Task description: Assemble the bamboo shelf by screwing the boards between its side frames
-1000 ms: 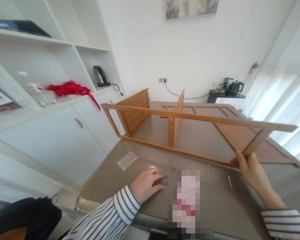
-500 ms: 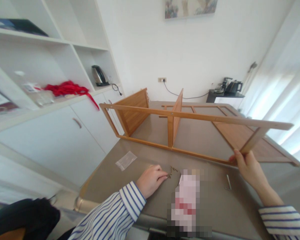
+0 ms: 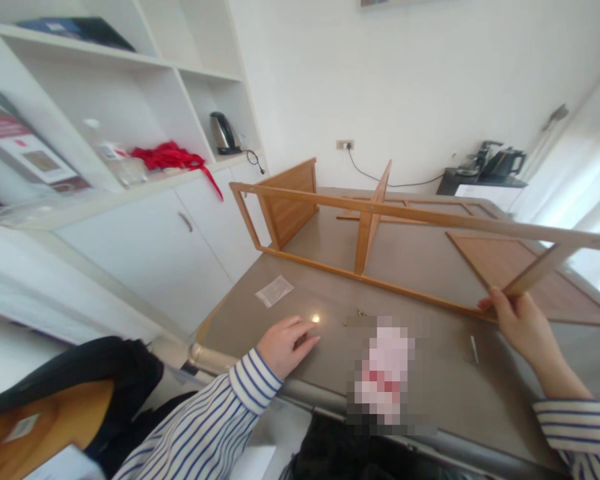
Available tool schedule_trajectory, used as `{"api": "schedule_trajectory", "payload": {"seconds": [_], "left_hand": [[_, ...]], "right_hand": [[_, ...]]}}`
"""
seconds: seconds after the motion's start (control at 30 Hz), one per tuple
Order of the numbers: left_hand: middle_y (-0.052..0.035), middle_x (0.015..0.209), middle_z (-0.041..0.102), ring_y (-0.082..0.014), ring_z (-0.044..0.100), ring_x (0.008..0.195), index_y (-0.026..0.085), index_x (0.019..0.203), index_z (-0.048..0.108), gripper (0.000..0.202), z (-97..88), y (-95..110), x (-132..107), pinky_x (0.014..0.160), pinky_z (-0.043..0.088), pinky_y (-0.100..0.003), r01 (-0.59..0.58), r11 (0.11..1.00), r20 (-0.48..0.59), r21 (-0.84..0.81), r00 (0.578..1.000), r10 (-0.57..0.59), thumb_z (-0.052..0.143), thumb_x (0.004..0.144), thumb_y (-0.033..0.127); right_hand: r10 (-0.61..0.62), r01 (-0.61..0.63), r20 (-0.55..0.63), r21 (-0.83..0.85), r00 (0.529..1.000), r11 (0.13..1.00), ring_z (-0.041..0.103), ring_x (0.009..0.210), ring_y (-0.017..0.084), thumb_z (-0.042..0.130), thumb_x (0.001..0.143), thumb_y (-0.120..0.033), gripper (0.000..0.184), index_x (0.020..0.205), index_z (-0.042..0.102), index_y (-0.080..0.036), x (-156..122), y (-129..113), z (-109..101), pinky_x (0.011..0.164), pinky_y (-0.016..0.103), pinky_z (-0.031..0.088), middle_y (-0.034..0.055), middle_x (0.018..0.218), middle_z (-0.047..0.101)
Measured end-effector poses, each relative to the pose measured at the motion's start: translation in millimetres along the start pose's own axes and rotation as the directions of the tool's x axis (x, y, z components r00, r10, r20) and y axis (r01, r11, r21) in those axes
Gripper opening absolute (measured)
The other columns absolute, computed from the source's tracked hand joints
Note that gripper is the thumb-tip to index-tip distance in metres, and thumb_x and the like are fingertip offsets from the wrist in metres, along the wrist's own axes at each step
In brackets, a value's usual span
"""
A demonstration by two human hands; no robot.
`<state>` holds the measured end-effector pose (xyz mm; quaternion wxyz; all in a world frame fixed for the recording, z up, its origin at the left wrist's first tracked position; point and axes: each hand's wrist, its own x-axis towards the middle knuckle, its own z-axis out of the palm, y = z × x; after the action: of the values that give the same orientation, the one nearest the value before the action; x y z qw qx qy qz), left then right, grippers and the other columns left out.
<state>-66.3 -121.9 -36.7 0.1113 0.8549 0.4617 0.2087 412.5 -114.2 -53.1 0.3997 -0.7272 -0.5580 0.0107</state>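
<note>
My right hand (image 3: 525, 330) is closed around the near right corner of a wooden shelf frame (image 3: 420, 293), where a crossbar meets the lower rail. The frame stands on its long side on the table, with wooden panels (image 3: 293, 203) joined across it. My left hand (image 3: 286, 345) hovers over or rests on the table near its front edge, thumb and fingers apart, with nothing visible between them. To its right lie several small screws (image 3: 361, 313), partly lost beside a pixelated pink-and-white item (image 3: 387, 367). A thin silver rod (image 3: 474, 349) lies near my right hand.
A clear plastic bag (image 3: 274, 291) lies on the grey table (image 3: 235, 327). Behind the frame is another wooden panel (image 3: 500, 267). White cabinets (image 3: 165, 233) stand at left, holding a kettle (image 3: 223, 133) and red cloth (image 3: 173, 157). A black bag (image 3: 125, 373) sits below left.
My left hand has drawn back leftward from the screws, and its fingers have parted. My right hand keeps its hold on the frame. The view has shifted down and left.
</note>
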Motion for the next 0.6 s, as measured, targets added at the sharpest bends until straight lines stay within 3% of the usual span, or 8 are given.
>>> {"api": "schedule_trajectory", "payload": {"seconds": [0.13,0.3,0.37,0.43,0.5,0.57,0.6], "left_hand": [[-0.0048,0.078,0.062,-0.0127,0.057,0.067,0.016,0.101,0.068,0.029,-10.9,-1,-36,0.064,0.048,-0.024,0.069,0.997,-0.08,-0.027,0.994,-0.071,0.049,0.089,0.035],[-0.0051,0.079,0.063,-0.0127,0.058,0.068,0.016,0.098,0.068,0.027,-8.0,-5,-63,0.066,0.049,-0.025,0.132,0.988,-0.122,-0.079,0.982,-0.141,0.05,0.089,0.033],[-0.0061,0.081,0.063,-0.0137,0.059,0.071,0.015,0.097,0.069,0.027,-5.5,-4,-66,0.069,0.05,-0.026,0.136,0.987,-0.136,-0.083,0.98,-0.147,0.049,0.089,0.032],[-0.0065,0.081,0.063,-0.0144,0.059,0.073,0.015,0.096,0.069,0.027,-3.7,0,-65,0.07,0.05,-0.027,0.119,0.99,-0.141,-0.074,0.982,-0.128,0.049,0.089,0.032],[-0.0064,0.081,0.063,-0.0144,0.059,0.073,0.015,0.096,0.069,0.026,-2.3,5,-61,0.07,0.049,-0.026,0.086,0.994,-0.134,-0.068,0.986,-0.095,0.05,0.088,0.032],[-0.0059,0.08,0.064,-0.0139,0.058,0.072,0.016,0.096,0.069,0.026,-0.2,8,-53,0.069,0.049,-0.026,0.067,0.995,-0.129,-0.072,0.989,-0.076,0.05,0.088,0.032],[-0.0055,0.079,0.064,-0.0134,0.058,0.07,0.016,0.095,0.069,0.025,1.4,8,-48,0.068,0.048,-0.025,0.07,0.995,-0.134,-0.077,0.988,-0.08,0.051,0.088,0.031]], "right_hand": [[0.126,-0.124,0.155,-0.021,0.98,0.992,0.065,0.075,0.026,0.045,0.085,-0.053,0.041,0.08,0.066,-0.018,3,-2,-7,0.067,0.036,0.044,0.0121,0.078,0.07],[0.118,-0.101,0.155,-0.113,0.981,0.989,0.064,0.079,0.029,0.043,0.085,-0.053,0.042,0.079,0.067,-0.02,4,-4,-11,0.066,0.038,0.045,0.0116,0.079,0.069],[0.095,-0.074,0.146,-0.141,0.985,0.987,0.064,0.081,0.031,0.046,0.083,-0.052,0.041,0.088,0.067,-0.017,-4,-10,-17,0.066,0.039,0.045,0.0143,0.085,0.069],[0.087,-0.073,0.075,-0.172,0.993,0.982,0.064,0.084,0.034,0.047,0.082,-0.052,0.049,0.108,0.062,-0.013,-21,-24,-27,0.066,0.042,0.046,0.0193,0.1,0.067],[0.083,-0.106,-0.109,-0.219,0.991,0.97,0.063,0.091,0.037,0.046,0.083,-0.055,0.062,0.128,0.05,-0.013,-48,-46,-38,0.069,0.045,0.046,0.0218,0.119,0.06],[0.064,-0.112,-0.214,-0.222,0.975,0.969,0.065,0.085,0.034,0.043,0.086,-0.053,0.052,0.121,0.057,-0.017,-81,-72,-44,0.07,0.044,0.048,0.017,0.111,0.065],[0.03,-0.082,-0.207,-0.244,0.978,0.966,0.065,0.072,0.031,0.043,0.086,-0.052,0.047,0.112,0.062,-0.019,-97,-84,-44,0.065,0.044,0.048,0.0147,0.101,0.068]]}}
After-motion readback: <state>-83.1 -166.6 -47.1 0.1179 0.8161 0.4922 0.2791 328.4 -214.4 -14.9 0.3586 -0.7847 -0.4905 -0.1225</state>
